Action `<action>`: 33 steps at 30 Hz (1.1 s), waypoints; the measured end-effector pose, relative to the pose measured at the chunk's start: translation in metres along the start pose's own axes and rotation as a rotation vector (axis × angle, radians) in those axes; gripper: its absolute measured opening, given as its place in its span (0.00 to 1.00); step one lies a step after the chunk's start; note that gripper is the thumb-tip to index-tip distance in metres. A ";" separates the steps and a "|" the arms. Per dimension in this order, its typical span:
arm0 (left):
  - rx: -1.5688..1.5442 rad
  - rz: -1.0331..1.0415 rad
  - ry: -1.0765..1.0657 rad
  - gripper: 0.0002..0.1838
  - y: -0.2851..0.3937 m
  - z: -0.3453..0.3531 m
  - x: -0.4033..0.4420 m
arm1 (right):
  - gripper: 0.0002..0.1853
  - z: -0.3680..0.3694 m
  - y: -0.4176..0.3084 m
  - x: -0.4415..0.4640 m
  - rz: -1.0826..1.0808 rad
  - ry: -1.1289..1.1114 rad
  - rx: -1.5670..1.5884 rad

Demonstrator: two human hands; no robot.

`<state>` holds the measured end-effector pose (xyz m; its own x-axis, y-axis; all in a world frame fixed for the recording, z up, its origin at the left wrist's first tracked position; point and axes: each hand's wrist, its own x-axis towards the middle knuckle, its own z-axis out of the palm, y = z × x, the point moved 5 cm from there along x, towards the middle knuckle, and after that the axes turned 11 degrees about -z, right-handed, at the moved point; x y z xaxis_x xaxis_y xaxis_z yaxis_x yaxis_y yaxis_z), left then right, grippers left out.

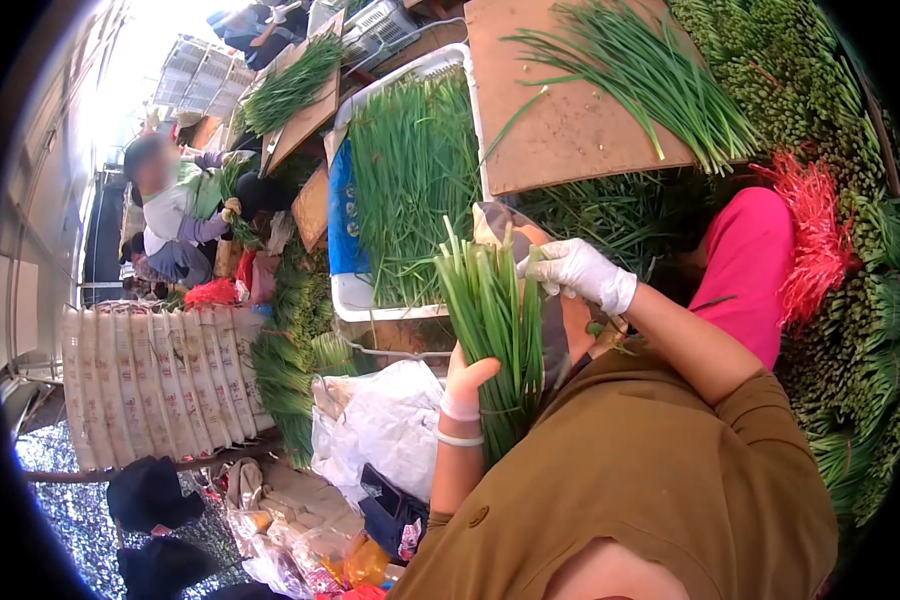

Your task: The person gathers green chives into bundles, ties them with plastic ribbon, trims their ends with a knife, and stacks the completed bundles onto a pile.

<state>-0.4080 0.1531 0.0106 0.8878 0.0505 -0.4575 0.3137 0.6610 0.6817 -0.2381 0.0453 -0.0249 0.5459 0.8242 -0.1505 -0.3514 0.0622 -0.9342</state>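
Note:
My left hand (469, 376) is wrapped round a thick bunch of chives (490, 330), long flat green leaves with paler ends pointing up and away from me. White bands circle the left wrist. My right hand (580, 274), in a thin white glove, is beside the upper part of the bunch. Its fingers are drawn together at the edge of the stalks, and whatever is between them is too small to make out. Behind the bunch, a white crate (342, 296) holds many more chives (410, 170) lined up lengthwise.
A brown board (540, 130) carries loose chives (660, 80). Stacked green bundles (820, 130) line the right, near red plastic ties (808, 235). A white sack (370, 420) lies by my left arm. Another person (180, 210) handles greens at the left, beyond a ribbed pale panel (160, 385).

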 end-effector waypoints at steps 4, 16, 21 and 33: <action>-0.181 -0.024 0.010 0.29 -0.020 -0.023 -0.001 | 0.10 -0.038 -0.053 -0.003 -0.457 0.133 -0.269; -0.164 -0.033 -0.109 0.30 -0.020 -0.016 0.006 | 0.09 -0.102 -0.113 -0.002 -0.331 0.355 -0.474; -0.034 0.003 -0.138 0.32 -0.005 0.009 0.007 | 0.12 -0.002 -0.054 0.026 -0.244 0.052 0.042; -0.206 0.017 -0.078 0.27 -0.005 -0.023 -0.012 | 0.10 -0.158 -0.196 -0.024 -0.698 0.628 -0.329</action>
<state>-0.4279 0.1664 -0.0007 0.9183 0.0106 -0.3956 0.2295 0.8001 0.5542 -0.0625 -0.0755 0.1108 0.8872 0.2088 0.4114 0.3780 0.1823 -0.9077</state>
